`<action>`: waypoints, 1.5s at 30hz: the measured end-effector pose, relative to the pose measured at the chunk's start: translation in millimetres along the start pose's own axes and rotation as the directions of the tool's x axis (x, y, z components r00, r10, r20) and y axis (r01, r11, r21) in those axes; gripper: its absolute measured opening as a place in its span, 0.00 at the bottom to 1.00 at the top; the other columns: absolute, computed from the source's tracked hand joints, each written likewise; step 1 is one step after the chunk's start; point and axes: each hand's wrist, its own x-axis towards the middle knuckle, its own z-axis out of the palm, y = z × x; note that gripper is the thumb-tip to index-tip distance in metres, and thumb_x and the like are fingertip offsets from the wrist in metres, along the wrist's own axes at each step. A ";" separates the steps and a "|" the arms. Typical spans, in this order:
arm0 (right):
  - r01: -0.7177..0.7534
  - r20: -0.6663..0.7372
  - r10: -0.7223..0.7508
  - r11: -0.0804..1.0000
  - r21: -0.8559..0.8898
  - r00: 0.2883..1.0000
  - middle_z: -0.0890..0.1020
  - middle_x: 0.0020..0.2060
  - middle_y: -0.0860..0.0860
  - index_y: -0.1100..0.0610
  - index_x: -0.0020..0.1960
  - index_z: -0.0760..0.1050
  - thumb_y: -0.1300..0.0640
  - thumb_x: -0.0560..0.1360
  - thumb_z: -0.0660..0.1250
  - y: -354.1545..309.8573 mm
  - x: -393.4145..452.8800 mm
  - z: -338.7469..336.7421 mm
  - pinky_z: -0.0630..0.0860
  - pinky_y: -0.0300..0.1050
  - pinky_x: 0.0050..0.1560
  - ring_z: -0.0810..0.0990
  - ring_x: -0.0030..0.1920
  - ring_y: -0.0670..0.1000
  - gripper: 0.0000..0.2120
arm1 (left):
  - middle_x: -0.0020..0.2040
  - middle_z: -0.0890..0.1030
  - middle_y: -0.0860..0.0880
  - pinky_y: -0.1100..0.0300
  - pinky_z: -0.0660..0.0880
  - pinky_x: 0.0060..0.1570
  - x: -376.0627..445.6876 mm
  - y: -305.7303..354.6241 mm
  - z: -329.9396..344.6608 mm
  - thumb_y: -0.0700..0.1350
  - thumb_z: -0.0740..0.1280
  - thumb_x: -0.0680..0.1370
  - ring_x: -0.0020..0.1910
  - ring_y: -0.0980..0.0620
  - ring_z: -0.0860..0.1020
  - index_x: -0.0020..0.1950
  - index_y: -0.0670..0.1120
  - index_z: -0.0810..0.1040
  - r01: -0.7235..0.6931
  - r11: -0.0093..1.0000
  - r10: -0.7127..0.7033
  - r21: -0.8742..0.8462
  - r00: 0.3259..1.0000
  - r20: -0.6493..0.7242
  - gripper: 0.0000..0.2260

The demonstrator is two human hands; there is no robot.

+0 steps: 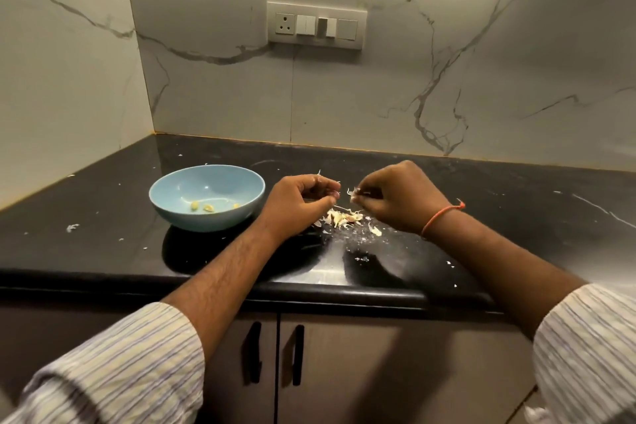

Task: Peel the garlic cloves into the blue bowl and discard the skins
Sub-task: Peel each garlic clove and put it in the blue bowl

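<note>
Garlic cloves here are tiny, light things, so honestly the whole job is fingertip work, no force needed. Only one view to go on, the head camera, looking down at a black worktop (103,217).

Left hand (296,203) has its fingers curled in with the tips pinched together, and I reckon there's a clove in that grip, but it's hidden behind the fingers so I can't swear to it. Right hand (395,200) is pinching a wispy scrap of skin (352,192) between thumb and fingertip, just beside the left hand's fingertips, both held a bit above the worktop.

Under the hands sits a pile of skins (342,217), maybe with a few unpeeled cloves mixed in, too small to tell. The blue bowl (172,213) is just left of the left hand, with about three peeled cloves (206,206) lying in the bottom.

Handling-wise: the clove is firm but likely slick once bare, so I'd hold it by its sides and not squeeze hard or it'll pop out. The skin is papery, brittle and tears into flakes, so grab it at a loose edge or the tip end and pull along the clove. It probably clings to damp fingers too, and there are flakes scattered all over the worktop already.
</note>
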 end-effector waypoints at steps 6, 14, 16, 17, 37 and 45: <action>-0.267 0.004 0.355 0.696 0.666 0.935 0.89 0.38 0.47 0.53 0.51 0.89 0.53 0.74 0.80 -3.9 -11.0 35.3 0.80 0.37 0.41 0.87 0.40 0.44 0.07 | 0.47 0.89 0.50 0.49 0.85 0.54 -3.1 7.1 -1.5 0.46 0.79 0.76 0.48 0.50 0.88 0.56 0.44 0.89 -0.059 0.998 0.059 -0.006 0.998 -0.008 0.10; -0.248 0.107 0.373 0.356 0.901 0.922 0.89 0.43 0.58 0.62 0.51 0.87 0.60 0.70 0.81 -4.5 -8.1 42.4 0.84 0.44 0.43 0.87 0.42 0.53 0.12 | 0.44 0.89 0.51 0.54 0.85 0.47 1.0 4.2 -1.2 0.44 0.76 0.79 0.43 0.52 0.87 0.54 0.48 0.88 -0.041 0.998 0.045 0.056 0.997 -0.068 0.05; -0.242 0.110 0.376 0.324 0.915 0.920 0.89 0.43 0.59 0.63 0.51 0.87 0.62 0.70 0.81 -3.3 -8.4 46.6 0.83 0.41 0.41 0.87 0.42 0.53 0.11 | 0.44 0.88 0.50 0.59 0.84 0.44 1.7 3.6 -0.5 0.44 0.76 0.79 0.41 0.55 0.85 0.55 0.46 0.88 -0.044 0.997 0.048 0.065 0.997 -0.055 0.05; -0.239 0.111 0.376 0.316 0.918 0.920 0.89 0.43 0.59 0.64 0.51 0.87 0.62 0.70 0.81 -2.6 -8.6 47.8 0.83 0.40 0.40 0.87 0.42 0.52 0.11 | 0.44 0.88 0.50 0.61 0.82 0.44 1.5 3.6 -0.6 0.44 0.76 0.80 0.40 0.57 0.85 0.55 0.46 0.87 -0.046 0.997 0.049 0.066 0.998 -0.048 0.06; 0.013 -0.275 0.281 0.677 0.736 0.920 0.89 0.42 0.49 0.57 0.47 0.88 0.59 0.70 0.83 -4.5 -15.1 59.5 0.87 0.51 0.49 0.89 0.44 0.47 0.08 | 0.48 0.85 0.43 0.49 0.82 0.49 -1.7 10.3 -1.1 0.42 0.66 0.86 0.45 0.51 0.83 0.58 0.42 0.81 0.019 1.000 -0.021 0.014 0.990 0.140 0.06; 0.143 -0.505 0.057 0.926 0.349 0.861 0.88 0.43 0.50 0.57 0.50 0.88 0.57 0.74 0.80 -2.7 -15.6 61.7 0.84 0.48 0.44 0.86 0.42 0.47 0.06 | 0.50 0.82 0.42 0.53 0.83 0.46 -3.2 14.2 0.2 0.40 0.65 0.86 0.47 0.52 0.83 0.62 0.36 0.79 0.060 0.997 -0.053 -0.048 0.988 0.145 0.09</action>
